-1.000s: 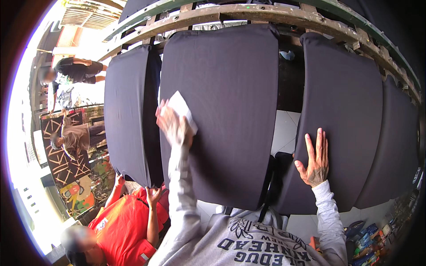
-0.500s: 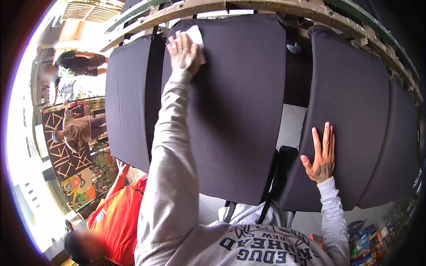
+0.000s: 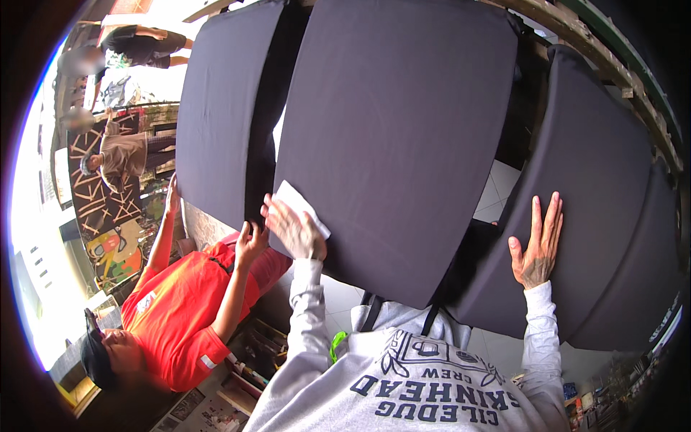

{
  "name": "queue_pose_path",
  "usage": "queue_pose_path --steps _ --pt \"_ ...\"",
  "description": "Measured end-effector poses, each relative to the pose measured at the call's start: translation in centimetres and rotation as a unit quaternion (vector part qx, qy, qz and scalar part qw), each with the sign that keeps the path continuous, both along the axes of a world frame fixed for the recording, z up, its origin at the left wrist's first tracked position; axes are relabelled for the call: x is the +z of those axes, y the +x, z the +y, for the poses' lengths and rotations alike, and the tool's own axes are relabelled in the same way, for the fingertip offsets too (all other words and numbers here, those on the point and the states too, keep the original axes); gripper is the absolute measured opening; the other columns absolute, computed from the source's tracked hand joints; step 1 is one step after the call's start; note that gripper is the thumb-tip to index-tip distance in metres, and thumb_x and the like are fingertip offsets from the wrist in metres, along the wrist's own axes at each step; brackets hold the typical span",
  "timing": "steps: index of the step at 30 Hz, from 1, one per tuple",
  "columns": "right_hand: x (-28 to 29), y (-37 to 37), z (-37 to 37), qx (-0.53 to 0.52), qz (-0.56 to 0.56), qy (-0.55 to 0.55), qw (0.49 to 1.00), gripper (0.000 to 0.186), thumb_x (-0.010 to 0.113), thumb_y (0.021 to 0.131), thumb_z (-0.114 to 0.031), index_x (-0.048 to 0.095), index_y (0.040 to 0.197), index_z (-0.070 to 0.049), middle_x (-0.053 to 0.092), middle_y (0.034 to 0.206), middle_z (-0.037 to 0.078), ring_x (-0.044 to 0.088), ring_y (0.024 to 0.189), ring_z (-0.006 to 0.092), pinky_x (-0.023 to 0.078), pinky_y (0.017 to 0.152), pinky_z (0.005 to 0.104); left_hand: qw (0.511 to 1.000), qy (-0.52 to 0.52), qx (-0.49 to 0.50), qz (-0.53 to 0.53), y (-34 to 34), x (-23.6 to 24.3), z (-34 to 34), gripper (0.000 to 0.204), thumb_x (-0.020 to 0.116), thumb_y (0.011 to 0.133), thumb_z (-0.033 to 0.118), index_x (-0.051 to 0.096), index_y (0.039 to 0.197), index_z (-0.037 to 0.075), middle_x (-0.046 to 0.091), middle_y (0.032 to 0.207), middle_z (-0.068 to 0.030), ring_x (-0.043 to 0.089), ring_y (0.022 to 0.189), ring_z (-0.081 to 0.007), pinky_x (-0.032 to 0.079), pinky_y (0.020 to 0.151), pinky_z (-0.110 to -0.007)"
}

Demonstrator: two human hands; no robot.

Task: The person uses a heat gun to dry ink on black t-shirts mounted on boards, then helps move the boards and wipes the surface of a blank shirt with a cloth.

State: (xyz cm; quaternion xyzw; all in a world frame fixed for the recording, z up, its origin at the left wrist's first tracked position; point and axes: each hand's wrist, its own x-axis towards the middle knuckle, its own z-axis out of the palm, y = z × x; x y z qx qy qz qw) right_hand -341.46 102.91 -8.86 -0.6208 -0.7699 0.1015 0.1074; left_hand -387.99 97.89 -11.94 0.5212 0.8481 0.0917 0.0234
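Note:
My left hand (image 3: 299,229) is at the near left corner of the middle black fabric-covered board (image 3: 396,137). Beneath its palm and fingers is a flat white piece (image 3: 311,210), pressed against the cloth; I cannot tell whether it is card or stiff plastic. The fabric looks drawn smooth over the board. My right hand (image 3: 536,248) lies flat on another black fabric-covered board (image 3: 590,180) to the right, fingers stretched out and holding nothing.
On the left is another black-covered board (image 3: 219,108); a person in a red shirt (image 3: 191,309) has both hands at its near end. Wooden rails (image 3: 601,50) run along the far right. Other people (image 3: 129,151) stand far left. Pale floor tiles (image 3: 497,191) show between boards.
My left hand has slid toward me with the white piece, from the board's far end to its near corner. My right hand stays flat. The person in red has raised both hands to the left board.

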Motion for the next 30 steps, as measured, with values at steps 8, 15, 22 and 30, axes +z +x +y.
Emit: queue_pose_path --steps 8,15,22,30 --pt "-0.3 0.5 -0.5 -0.017 -0.003 0.002 1.0 0.079 0.034 0.101 -0.065 0.032 0.158 -0.011 0.019 0.165 0.023 0.025 0.15 0.0452 0.025 0.12 0.0574 0.987 -0.027 -0.153 0.051 5.8 -0.7 1.2 0.07 0.042 0.104 0.034 0.018 0.159 -0.002 0.017 0.165 -0.0239 0.011 0.154 -0.0405 0.007 0.124 -0.057" --pt "-0.4 0.2 0.1 0.004 -0.002 0.011 1.0 0.078 0.034 0.101 -0.064 0.033 0.158 -0.011 0.019 0.165 0.023 0.025 0.15 0.0453 0.025 0.12 0.0567 0.975 -0.049 -0.211 -0.042 14.5 0.2 -5.8 0.074 0.036 0.104 0.045 0.02 0.159 -0.002 0.015 0.167 -0.0213 0.012 0.153 -0.0455 0.006 0.123 -0.057" --pt "-0.4 0.5 0.1 0.004 0.001 0.011 1.0 0.079 0.034 0.102 -0.063 0.031 0.159 -0.009 0.017 0.166 0.024 0.023 0.15 0.0463 0.023 0.12 0.0572 0.995 0.0 -0.097 -0.036 8.4 0.1 -5.9 0.079 0.034 0.105 0.046 0.01 0.159 -0.005 0.006 0.167 -0.0266 -0.001 0.154 -0.046 -0.004 0.123 -0.057" --pt "-0.9 0.0 -0.3 0.006 0.007 0.018 1.0 0.079 0.031 0.102 -0.064 0.031 0.159 -0.01 0.016 0.166 0.023 0.021 0.151 0.0455 0.021 0.121 0.0572 0.998 -0.005 0.062 -0.009 3.0 -0.8 -4.8 0.071 0.034 0.104 0.034 0.012 0.158 -0.007 0.006 0.167 -0.0254 0.0 0.154 -0.0453 0.0 0.124 -0.055"
